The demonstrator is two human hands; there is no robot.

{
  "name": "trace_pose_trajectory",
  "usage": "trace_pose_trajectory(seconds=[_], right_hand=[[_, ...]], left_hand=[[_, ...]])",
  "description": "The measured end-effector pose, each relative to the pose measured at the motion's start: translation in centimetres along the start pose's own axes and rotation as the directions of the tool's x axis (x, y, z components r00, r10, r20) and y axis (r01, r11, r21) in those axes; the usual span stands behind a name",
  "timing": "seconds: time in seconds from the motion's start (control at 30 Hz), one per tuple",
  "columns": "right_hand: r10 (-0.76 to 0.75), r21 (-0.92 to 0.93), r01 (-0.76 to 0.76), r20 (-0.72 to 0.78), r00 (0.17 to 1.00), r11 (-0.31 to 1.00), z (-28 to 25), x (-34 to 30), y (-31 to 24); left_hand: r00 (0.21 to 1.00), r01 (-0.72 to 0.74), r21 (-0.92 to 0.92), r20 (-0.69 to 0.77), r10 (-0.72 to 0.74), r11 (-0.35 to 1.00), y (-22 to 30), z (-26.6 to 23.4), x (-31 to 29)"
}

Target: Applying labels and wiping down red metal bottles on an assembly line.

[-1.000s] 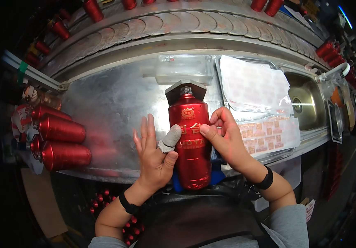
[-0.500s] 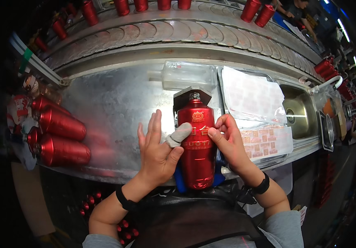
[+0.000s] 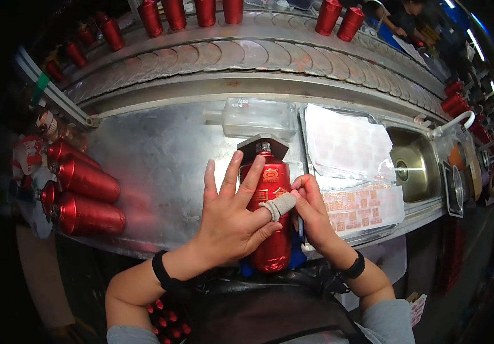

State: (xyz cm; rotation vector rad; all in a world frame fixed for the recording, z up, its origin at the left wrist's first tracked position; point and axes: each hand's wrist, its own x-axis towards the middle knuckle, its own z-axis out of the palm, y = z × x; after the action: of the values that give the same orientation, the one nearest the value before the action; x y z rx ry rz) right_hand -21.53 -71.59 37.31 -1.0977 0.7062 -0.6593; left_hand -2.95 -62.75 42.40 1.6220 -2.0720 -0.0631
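A red metallic bottle (image 3: 273, 247) with gold lettering lies in front of me, neck pointing away, against a dark angled rest (image 3: 275, 147). My left hand (image 3: 227, 223) reaches over its left side, fingers stretched and spread, holding nothing. One of its fingers wears a pale cloth cover (image 3: 281, 205), which lies across the gold characters. Beside the bottle's right edge, my right hand (image 3: 314, 215) is pinched, its fingertips close to the covered finger. What the pinch holds is too small to make out. A thin dark object shows under the right hand, partly hidden.
Several red bottles (image 3: 89, 215) lie at the left. A clear rectangular container (image 3: 258, 116) sits beyond the rest. On the right are white sheets (image 3: 347, 137), a sheet of small gold decals (image 3: 367, 206) and a sink (image 3: 416, 163). A conveyor (image 3: 247, 54) runs behind, red bottles standing beyond it.
My left hand has moved right, over the bottle, and its covered finger has crossed to the right side of the lettering. My right hand stays pinched at the right edge. The view has shifted slightly.
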Motion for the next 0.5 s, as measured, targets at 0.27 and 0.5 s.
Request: trace_pose_trajectory(seconds=[0.27, 0.5], right_hand=[[0.043, -0.01, -0.043, 0.018, 0.999, 0.999, -0.7, -0.9, 0.1], [0.232, 0.148, -0.222, -0.056, 0.971, 0.964, -2.2, -0.1, -0.8]], left_hand=[[0.998, 0.063, 0.051, -0.013, -0.062, 0.997, -3.1, 0.1, 1.5], [0.992, 0.127, -0.015, 0.023, -0.127, 0.992, -0.8, 0.9, -1.9]])
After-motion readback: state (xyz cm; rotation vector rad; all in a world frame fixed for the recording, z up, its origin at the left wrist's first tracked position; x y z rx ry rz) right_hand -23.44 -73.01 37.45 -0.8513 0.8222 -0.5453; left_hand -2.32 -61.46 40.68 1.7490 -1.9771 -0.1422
